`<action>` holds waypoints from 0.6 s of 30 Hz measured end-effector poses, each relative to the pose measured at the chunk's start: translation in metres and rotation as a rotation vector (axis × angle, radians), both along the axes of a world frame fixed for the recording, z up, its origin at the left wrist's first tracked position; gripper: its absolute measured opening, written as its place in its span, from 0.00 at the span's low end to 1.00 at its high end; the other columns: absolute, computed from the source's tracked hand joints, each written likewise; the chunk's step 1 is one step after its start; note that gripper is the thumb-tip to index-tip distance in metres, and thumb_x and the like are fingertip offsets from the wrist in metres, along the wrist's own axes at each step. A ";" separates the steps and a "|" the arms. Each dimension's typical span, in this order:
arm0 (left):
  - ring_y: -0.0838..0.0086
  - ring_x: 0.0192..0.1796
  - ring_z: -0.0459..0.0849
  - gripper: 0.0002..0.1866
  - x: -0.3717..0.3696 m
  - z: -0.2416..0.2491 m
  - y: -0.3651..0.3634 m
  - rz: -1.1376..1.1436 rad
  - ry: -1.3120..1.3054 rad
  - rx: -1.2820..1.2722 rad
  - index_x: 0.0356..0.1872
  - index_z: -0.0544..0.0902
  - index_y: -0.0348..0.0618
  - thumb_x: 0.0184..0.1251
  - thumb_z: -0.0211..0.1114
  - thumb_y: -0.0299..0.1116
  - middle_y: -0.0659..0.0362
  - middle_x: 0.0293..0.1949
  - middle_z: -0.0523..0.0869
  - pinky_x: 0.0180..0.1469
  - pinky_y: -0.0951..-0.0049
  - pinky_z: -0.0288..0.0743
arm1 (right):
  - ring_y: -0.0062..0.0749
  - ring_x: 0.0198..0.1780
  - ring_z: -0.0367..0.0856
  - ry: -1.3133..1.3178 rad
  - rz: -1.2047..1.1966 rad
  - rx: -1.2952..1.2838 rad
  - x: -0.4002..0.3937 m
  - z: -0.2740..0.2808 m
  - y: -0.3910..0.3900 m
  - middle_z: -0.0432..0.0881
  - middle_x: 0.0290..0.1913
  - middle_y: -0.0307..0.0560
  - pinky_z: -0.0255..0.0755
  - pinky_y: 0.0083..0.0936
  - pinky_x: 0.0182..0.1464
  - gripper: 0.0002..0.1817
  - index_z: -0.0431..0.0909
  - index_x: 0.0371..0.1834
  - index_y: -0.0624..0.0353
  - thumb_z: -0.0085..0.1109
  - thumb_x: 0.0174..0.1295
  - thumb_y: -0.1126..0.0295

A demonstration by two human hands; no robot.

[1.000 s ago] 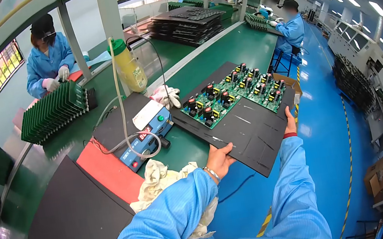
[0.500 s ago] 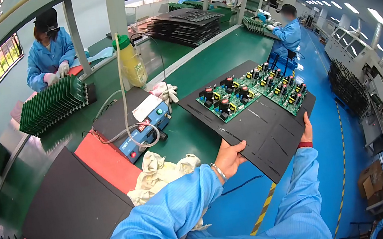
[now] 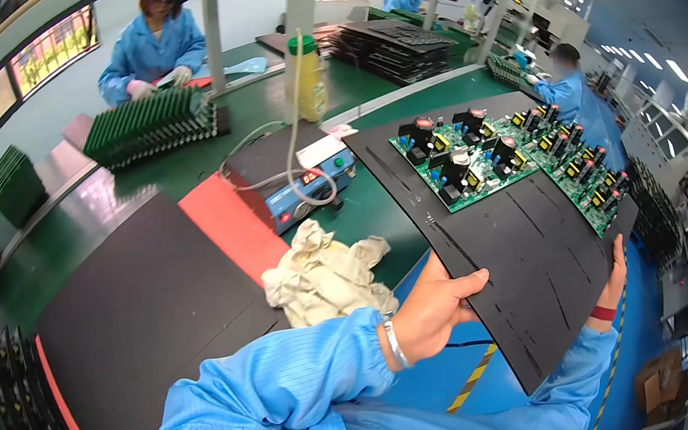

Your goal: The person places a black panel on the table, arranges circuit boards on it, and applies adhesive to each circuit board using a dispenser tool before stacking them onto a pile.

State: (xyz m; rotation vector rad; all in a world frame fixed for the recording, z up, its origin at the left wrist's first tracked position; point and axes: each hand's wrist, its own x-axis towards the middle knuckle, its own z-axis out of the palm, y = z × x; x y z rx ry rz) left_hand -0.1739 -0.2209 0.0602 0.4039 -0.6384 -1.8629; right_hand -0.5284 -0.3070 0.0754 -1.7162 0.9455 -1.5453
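A flat black board (image 3: 503, 253) is held up in front of me, tilted, between both hands. My left hand (image 3: 435, 304) grips its near left edge, thumb on top and fingers underneath. On the right edge is my right hand (image 3: 613, 276), its fingers partly hidden behind the board. Green circuit boards (image 3: 482, 179) with black, yellow and red components rest on the board's far half. Left of my left hand lies a crumpled cream cloth (image 3: 326, 272) on the bench.
A black mat (image 3: 155, 326) over red sheeting covers the near left bench. Behind it stand a blue control box (image 3: 308, 189), a yellow bottle (image 3: 307, 86) and a rack of green boards (image 3: 150, 129). Co-workers in blue sit beyond; one person (image 3: 154, 38) is at far left.
My view has turned left. The black board with the circuit boards is closer and appears further right, still held in both hands.
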 end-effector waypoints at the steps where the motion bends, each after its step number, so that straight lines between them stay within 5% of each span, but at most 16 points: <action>1: 0.64 0.64 0.80 0.29 0.008 0.007 0.016 0.016 0.003 -0.005 0.72 0.61 0.50 0.73 0.61 0.25 0.57 0.64 0.75 0.58 0.54 0.84 | 0.30 0.53 0.83 -0.068 0.074 0.039 0.005 0.004 0.007 0.82 0.57 0.54 0.77 0.23 0.58 0.25 0.69 0.66 0.74 0.45 0.79 0.61; 2: 0.65 0.63 0.81 0.29 0.018 0.014 0.031 0.038 0.007 -0.013 0.71 0.62 0.49 0.73 0.61 0.25 0.57 0.63 0.76 0.58 0.56 0.84 | 0.34 0.51 0.85 -0.332 0.182 0.190 0.001 0.004 0.007 0.83 0.56 0.56 0.80 0.28 0.58 0.24 0.69 0.64 0.74 0.40 0.81 0.60; 5: 0.68 0.60 0.83 0.28 0.052 0.030 0.079 0.116 0.003 -0.035 0.70 0.64 0.47 0.72 0.62 0.25 0.58 0.61 0.78 0.56 0.60 0.85 | 0.35 0.53 0.85 0.247 0.055 -0.153 0.041 0.017 0.043 0.82 0.58 0.57 0.77 0.29 0.63 0.25 0.69 0.64 0.74 0.39 0.81 0.60; 7: 0.70 0.58 0.83 0.27 0.061 0.037 0.118 0.173 -0.021 -0.056 0.69 0.66 0.45 0.72 0.63 0.25 0.58 0.61 0.79 0.53 0.63 0.85 | 0.43 0.61 0.81 -0.552 0.456 0.349 0.041 0.014 0.047 0.79 0.64 0.54 0.74 0.36 0.66 0.25 0.73 0.65 0.66 0.48 0.77 0.56; 10: 0.71 0.58 0.83 0.28 0.082 0.043 0.175 0.314 -0.071 -0.058 0.69 0.67 0.43 0.70 0.64 0.23 0.57 0.59 0.80 0.57 0.64 0.81 | 0.45 0.62 0.81 -0.813 0.645 0.495 0.073 0.020 0.078 0.80 0.63 0.53 0.74 0.40 0.66 0.23 0.75 0.64 0.64 0.48 0.77 0.58; 15: 0.61 0.64 0.81 0.30 0.053 0.061 0.228 0.518 -0.064 -0.101 0.70 0.66 0.37 0.66 0.62 0.19 0.49 0.64 0.78 0.65 0.57 0.76 | 0.44 0.58 0.83 -0.883 0.769 0.574 0.071 0.017 0.085 0.84 0.59 0.53 0.77 0.39 0.62 0.18 0.78 0.59 0.64 0.52 0.74 0.64; 18: 0.64 0.62 0.82 0.29 0.051 0.057 0.270 0.648 -0.167 -0.016 0.68 0.69 0.39 0.65 0.64 0.18 0.52 0.61 0.80 0.64 0.60 0.77 | 0.43 0.54 0.85 -0.909 0.792 0.612 0.082 0.004 0.101 0.86 0.53 0.51 0.78 0.39 0.60 0.14 0.80 0.53 0.64 0.55 0.68 0.71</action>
